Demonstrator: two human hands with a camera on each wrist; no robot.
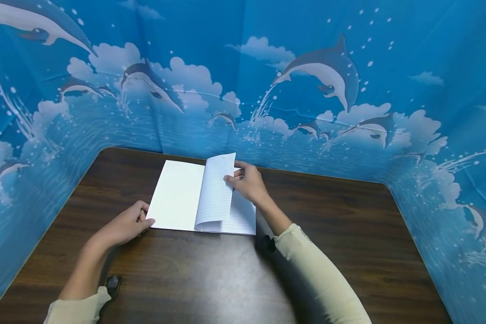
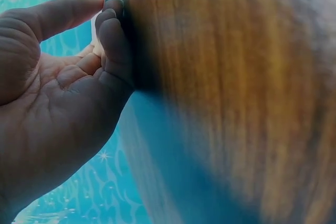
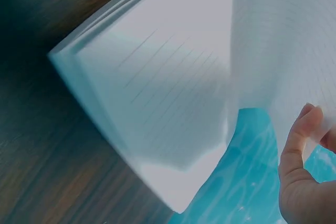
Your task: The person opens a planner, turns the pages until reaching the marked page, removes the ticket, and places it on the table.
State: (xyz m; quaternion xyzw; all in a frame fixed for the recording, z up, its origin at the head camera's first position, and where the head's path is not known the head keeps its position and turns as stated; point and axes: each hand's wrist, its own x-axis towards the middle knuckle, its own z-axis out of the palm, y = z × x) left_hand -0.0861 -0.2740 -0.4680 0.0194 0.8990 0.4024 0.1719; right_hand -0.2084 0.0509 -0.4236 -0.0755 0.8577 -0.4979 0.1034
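An open notebook [image 1: 179, 193] lies near the table's far edge, its left side plain white. One lined page [image 1: 215, 191] stands lifted and curved over the right half, where more lined sheets [image 1: 243, 215] lie. With thumb and fingers, my right hand [image 1: 249, 182] pinches the lifted page by its outer edge; the right wrist view shows that thumb [image 3: 302, 129] against the paper. At the notebook's lower left corner, my left hand [image 1: 123, 225] pinches the edge between thumb and fingers. In the left wrist view, the left hand [image 2: 68, 77] holds a thin white strip of it.
The dark wooden table [image 1: 210, 279] runs out on both sides of the notebook. A blue curtain [image 1: 243, 81] printed with dolphins hangs behind and beside it. Small black devices [image 1: 113, 286] sit at both wrists, by the pale sleeves [image 1: 320, 270].
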